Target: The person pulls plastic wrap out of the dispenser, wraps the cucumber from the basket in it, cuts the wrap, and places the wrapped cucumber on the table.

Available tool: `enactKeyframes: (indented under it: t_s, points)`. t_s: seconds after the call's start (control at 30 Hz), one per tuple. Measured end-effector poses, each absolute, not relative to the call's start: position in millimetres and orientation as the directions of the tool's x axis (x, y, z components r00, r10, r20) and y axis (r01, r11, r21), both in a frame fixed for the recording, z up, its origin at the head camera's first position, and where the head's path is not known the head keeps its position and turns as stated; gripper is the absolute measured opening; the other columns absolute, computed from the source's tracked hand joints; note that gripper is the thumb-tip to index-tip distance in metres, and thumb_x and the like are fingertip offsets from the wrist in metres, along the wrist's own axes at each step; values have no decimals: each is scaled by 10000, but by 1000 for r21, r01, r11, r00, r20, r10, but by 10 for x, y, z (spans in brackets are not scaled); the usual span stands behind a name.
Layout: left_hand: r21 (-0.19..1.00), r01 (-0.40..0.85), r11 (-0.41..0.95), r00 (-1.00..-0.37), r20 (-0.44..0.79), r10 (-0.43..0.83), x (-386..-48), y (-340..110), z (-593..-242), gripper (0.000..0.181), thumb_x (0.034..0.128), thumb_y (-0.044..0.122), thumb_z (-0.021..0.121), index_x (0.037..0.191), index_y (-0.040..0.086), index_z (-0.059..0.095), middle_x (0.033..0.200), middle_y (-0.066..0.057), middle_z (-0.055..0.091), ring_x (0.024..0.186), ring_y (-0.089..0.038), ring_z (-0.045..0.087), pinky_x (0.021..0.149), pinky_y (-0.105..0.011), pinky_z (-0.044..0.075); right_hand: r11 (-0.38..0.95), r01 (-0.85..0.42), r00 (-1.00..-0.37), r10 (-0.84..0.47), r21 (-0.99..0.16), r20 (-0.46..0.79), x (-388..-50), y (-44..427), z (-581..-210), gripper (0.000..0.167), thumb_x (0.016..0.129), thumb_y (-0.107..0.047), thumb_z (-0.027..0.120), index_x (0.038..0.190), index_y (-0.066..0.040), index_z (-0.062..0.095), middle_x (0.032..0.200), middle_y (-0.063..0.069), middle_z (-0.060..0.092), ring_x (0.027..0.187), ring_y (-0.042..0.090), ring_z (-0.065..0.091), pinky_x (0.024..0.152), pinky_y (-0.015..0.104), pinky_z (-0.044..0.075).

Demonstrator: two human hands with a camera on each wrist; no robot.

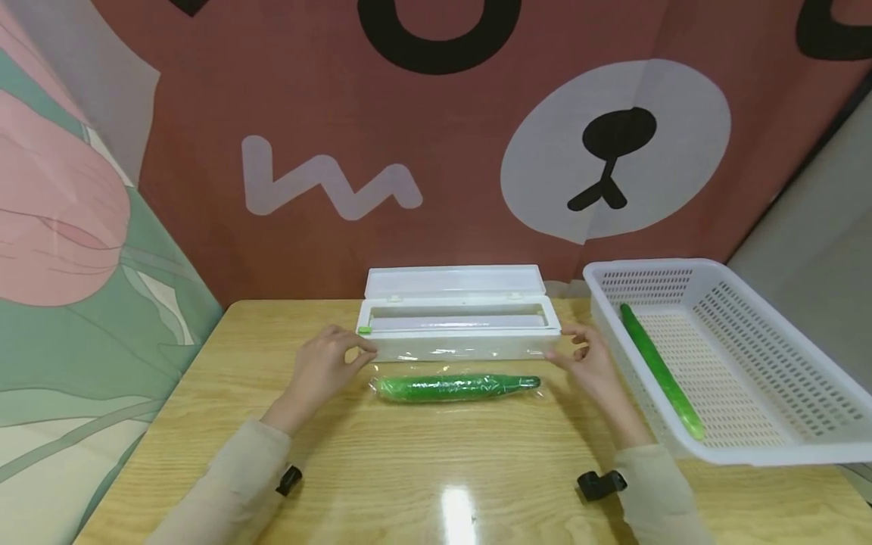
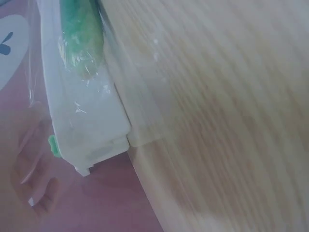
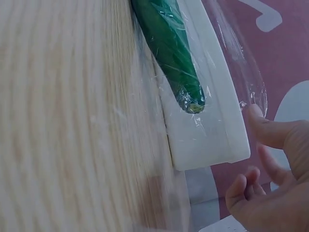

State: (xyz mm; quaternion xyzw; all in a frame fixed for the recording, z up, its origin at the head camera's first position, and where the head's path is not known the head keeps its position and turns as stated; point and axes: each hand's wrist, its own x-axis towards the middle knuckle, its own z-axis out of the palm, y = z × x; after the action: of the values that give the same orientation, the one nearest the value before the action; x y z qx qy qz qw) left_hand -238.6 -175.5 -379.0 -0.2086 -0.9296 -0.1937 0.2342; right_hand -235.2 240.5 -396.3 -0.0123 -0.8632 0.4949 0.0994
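A green cucumber [image 1: 456, 387] lies crosswise on the table under clear cling film [image 1: 376, 392], which spreads past both its ends. Right behind it stands a white cling film dispenser [image 1: 463, 348] with its lid raised. At the dispenser's left front corner, my left hand [image 1: 327, 359] brings thumb and index tips together on the film's edge; its fingers are blurred in the left wrist view. My right hand [image 1: 589, 367] is by the right front corner. In the right wrist view, the right thumb [image 3: 270, 130] touches the film's edge, with the index finger apart from it.
At the right stands a white perforated basket [image 1: 770, 325] with another cucumber [image 1: 661, 371] inside. A green slider [image 1: 364, 331] sits at the dispenser's left end. Behind the wooden table [image 1: 409, 469] hangs a printed brown cloth [image 1: 463, 235].
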Motion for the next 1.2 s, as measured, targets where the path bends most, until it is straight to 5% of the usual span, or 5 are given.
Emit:
enactKeyframes:
  t_s: [0.37, 0.93, 1.2]
  points:
    - [296, 499, 814, -831, 430, 353, -2256, -1775, -3772, 130, 872, 217, 784, 1002, 217, 777, 962, 69, 712, 926, -159, 629, 602, -318, 517, 512, -205, -978, -72, -834, 196, -2197, 2413, -3975, 137, 880, -24, 730, 995, 46, 703, 936, 172, 695, 672, 119, 554, 579, 240, 457]
    - [361, 512, 779, -843, 385, 376, -2014, -1805, -3804, 147, 825, 162, 819, 920, 263, 770, 990, 82, 686, 979, -152, 615, 652, -317, 521, 548, -264, -962, -211, -794, 174, -2033, 2561, -3952, 42, 856, -14, 741, 890, 1, 722, 942, 133, 712, 699, 203, 604, 612, 277, 515]
    - [325, 599, 732, -790, 389, 473, -1957, -1831, -3831, 170, 809, 140, 832, 924, 250, 771, 935, 135, 664, 922, -94, 602, 679, -269, 527, 585, -205, -972, -219, -784, 91, -1986, 2563, -3948, 45, 853, 2, 734, 885, -19, 710, 885, 85, 695, 682, 224, 595, 542, 256, 492]
